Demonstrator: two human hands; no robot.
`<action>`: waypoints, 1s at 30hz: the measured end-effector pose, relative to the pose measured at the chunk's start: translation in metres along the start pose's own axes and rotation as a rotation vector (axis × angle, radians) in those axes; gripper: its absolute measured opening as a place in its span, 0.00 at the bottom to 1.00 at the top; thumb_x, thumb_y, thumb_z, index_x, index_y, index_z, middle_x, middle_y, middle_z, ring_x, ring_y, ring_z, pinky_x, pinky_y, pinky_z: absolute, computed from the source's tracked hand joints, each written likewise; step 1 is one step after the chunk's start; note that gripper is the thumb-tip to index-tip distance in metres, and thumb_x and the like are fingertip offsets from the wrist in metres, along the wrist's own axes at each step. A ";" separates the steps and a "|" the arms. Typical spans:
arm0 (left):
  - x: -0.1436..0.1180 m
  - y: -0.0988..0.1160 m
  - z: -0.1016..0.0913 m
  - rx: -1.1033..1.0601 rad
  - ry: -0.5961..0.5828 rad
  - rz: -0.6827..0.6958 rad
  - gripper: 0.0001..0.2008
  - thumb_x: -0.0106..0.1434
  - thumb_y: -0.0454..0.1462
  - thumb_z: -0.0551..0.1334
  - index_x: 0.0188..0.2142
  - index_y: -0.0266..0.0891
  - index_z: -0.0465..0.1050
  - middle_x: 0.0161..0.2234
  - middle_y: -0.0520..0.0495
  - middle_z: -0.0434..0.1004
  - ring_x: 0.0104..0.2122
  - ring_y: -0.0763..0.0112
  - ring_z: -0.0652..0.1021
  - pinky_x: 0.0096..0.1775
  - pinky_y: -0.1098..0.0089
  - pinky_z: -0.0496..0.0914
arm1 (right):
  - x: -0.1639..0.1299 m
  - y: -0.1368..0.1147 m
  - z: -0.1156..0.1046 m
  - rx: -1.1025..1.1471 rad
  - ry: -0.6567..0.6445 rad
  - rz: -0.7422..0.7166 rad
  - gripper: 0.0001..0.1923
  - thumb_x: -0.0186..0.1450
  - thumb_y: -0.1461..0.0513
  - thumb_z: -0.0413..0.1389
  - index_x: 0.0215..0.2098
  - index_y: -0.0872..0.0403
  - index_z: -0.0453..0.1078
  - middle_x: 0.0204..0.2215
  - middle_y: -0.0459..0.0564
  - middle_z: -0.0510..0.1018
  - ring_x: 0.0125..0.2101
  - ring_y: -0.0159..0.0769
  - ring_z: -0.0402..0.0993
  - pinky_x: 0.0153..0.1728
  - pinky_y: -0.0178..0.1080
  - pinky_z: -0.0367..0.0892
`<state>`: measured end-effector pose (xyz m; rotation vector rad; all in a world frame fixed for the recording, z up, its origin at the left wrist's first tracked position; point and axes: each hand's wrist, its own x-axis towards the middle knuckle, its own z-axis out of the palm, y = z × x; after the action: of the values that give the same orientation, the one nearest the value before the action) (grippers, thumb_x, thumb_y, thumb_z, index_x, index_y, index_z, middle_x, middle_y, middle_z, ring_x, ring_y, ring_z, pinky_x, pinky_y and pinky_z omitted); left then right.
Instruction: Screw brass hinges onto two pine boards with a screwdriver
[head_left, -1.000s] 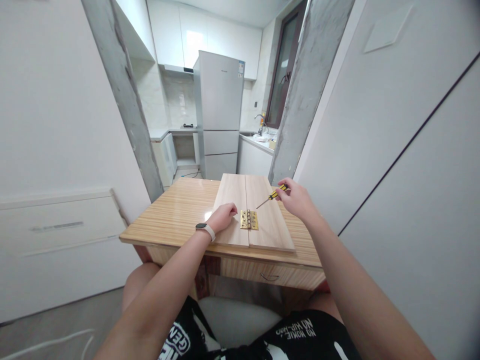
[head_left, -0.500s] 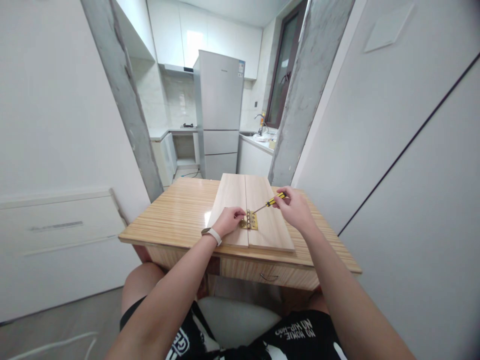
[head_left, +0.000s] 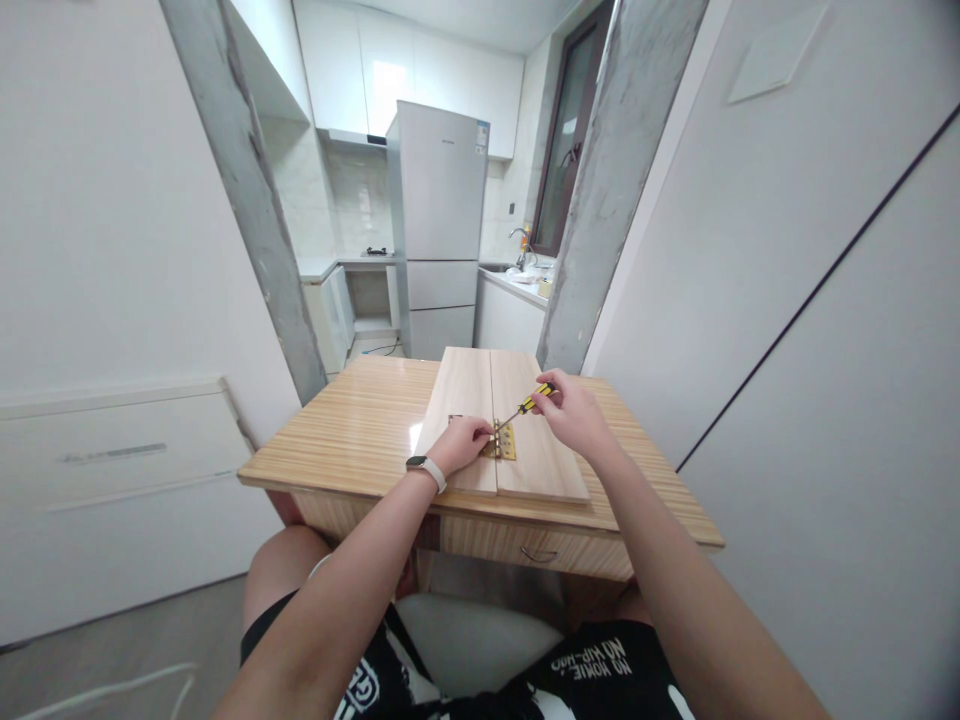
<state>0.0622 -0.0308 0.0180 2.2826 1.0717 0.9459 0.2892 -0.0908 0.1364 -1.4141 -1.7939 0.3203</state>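
Note:
Two pale wooden boards (head_left: 529, 400) lie side by side, with a brass hinge (head_left: 507, 441) across their seam. My right hand (head_left: 570, 410) grips a yellow and black screwdriver (head_left: 535, 398), which slants down to the left. Its tip is at the hinge's left leaf, close to my left fingertips. My left hand (head_left: 463, 444), a watch (head_left: 426, 465) on its wrist, rests on the left board with the fingers pinched together at the hinge. Whatever those fingers hold is too small and covered to make out. The hand hides most of the left leaf.
The boards lie on a striped wooden table (head_left: 360, 420) with a drawer handle (head_left: 538, 554) at its front. Small dark items (head_left: 454, 417) lie on the left board behind my left hand. A fridge (head_left: 442, 200) stands beyond the table, and a white wall panel (head_left: 787, 350) rises at right.
The screwdriver and my right hand have moved left, taking the tip from the hinge's right leaf to its left one. My left hand has shifted slightly, uncovering the small dark items.

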 end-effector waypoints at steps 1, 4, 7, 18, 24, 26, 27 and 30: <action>0.000 0.001 0.000 -0.006 0.002 0.000 0.10 0.68 0.33 0.63 0.42 0.40 0.85 0.40 0.44 0.87 0.40 0.61 0.83 0.46 0.65 0.75 | 0.001 -0.001 0.002 -0.005 -0.006 -0.011 0.10 0.70 0.63 0.58 0.50 0.49 0.68 0.32 0.47 0.85 0.35 0.40 0.85 0.40 0.39 0.72; 0.000 0.002 0.000 -0.032 0.002 -0.023 0.09 0.67 0.33 0.64 0.40 0.39 0.85 0.39 0.44 0.87 0.38 0.62 0.83 0.45 0.65 0.75 | 0.006 -0.003 0.006 -0.013 -0.013 -0.042 0.10 0.71 0.63 0.58 0.50 0.49 0.69 0.31 0.46 0.84 0.34 0.39 0.85 0.40 0.39 0.72; 0.000 0.002 0.001 -0.071 0.005 -0.060 0.08 0.66 0.33 0.65 0.41 0.37 0.84 0.39 0.43 0.87 0.38 0.63 0.83 0.45 0.66 0.75 | 0.010 -0.002 0.009 -0.013 -0.004 -0.066 0.09 0.71 0.63 0.58 0.49 0.49 0.69 0.30 0.45 0.84 0.33 0.39 0.84 0.39 0.38 0.71; 0.000 -0.001 0.003 -0.161 0.029 -0.076 0.08 0.63 0.28 0.65 0.41 0.36 0.81 0.35 0.45 0.85 0.35 0.66 0.82 0.40 0.69 0.73 | 0.014 -0.002 0.012 -0.009 -0.032 -0.091 0.09 0.70 0.63 0.59 0.49 0.49 0.70 0.30 0.45 0.84 0.32 0.39 0.83 0.37 0.38 0.70; 0.001 -0.006 0.005 -0.151 0.027 -0.070 0.06 0.62 0.29 0.65 0.38 0.36 0.80 0.34 0.46 0.84 0.34 0.68 0.80 0.39 0.70 0.71 | 0.017 -0.004 0.012 -0.032 -0.062 -0.106 0.11 0.70 0.64 0.59 0.51 0.49 0.70 0.28 0.45 0.83 0.32 0.38 0.82 0.39 0.39 0.69; 0.002 -0.006 0.005 -0.149 0.026 -0.074 0.05 0.62 0.29 0.65 0.37 0.36 0.80 0.33 0.47 0.84 0.34 0.68 0.80 0.38 0.70 0.70 | 0.018 -0.007 0.011 -0.048 -0.080 -0.128 0.12 0.70 0.64 0.58 0.51 0.49 0.70 0.28 0.45 0.83 0.32 0.39 0.82 0.38 0.39 0.69; 0.002 -0.006 0.005 -0.150 0.027 -0.076 0.05 0.62 0.29 0.65 0.37 0.36 0.80 0.33 0.47 0.84 0.33 0.68 0.79 0.38 0.70 0.70 | 0.019 -0.008 0.011 -0.061 -0.086 -0.139 0.12 0.71 0.64 0.58 0.52 0.49 0.70 0.28 0.45 0.82 0.32 0.39 0.81 0.38 0.39 0.69; 0.002 -0.006 0.004 -0.157 0.023 -0.073 0.05 0.62 0.29 0.65 0.37 0.36 0.80 0.33 0.47 0.83 0.33 0.68 0.79 0.38 0.70 0.70 | 0.020 -0.014 0.010 -0.102 -0.111 -0.165 0.13 0.71 0.64 0.57 0.54 0.50 0.69 0.29 0.46 0.82 0.32 0.39 0.80 0.38 0.39 0.68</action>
<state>0.0631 -0.0265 0.0126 2.0967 1.0446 0.9926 0.2716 -0.0741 0.1473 -1.3295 -2.0281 0.2274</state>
